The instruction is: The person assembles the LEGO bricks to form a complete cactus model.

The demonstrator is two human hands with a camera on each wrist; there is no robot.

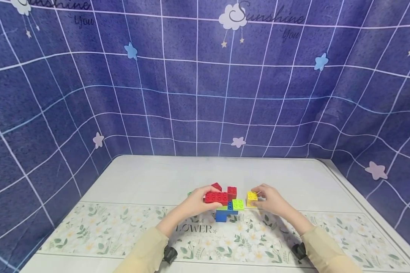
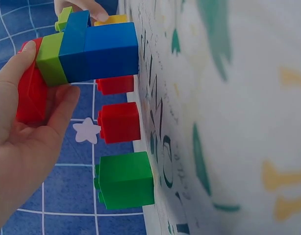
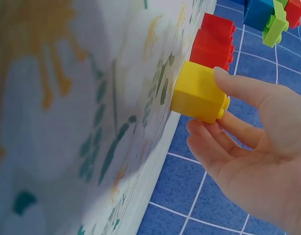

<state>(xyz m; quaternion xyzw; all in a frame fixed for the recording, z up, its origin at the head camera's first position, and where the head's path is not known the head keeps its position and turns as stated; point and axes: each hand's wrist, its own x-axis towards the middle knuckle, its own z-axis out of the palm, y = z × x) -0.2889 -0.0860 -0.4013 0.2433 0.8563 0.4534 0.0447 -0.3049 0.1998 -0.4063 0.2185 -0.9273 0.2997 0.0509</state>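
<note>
A deep blue curtain, printed with pale grid lines, stars and clouds, hangs behind and along both sides of a white table. A flowered strip runs across the tabletop; beyond it, plain white surface reaches to the far edge, beside the curtain. Two arms in beige sleeves reach in from the near side, with a black band at each wrist.

The left hand grips the long red brick on top of a joined block model, whose lower parts are lime green and blue. From these views I cannot tell whether the model's bottom blue brick touches the table. Just right of the model, the right hand pinches a yellow block between thumb and fingers, its base against the table.

Behind the model stand two red blocks, crowding the space between it and the far edge. A green block stands beyond the left hand, mostly hidden by it from above.
</note>
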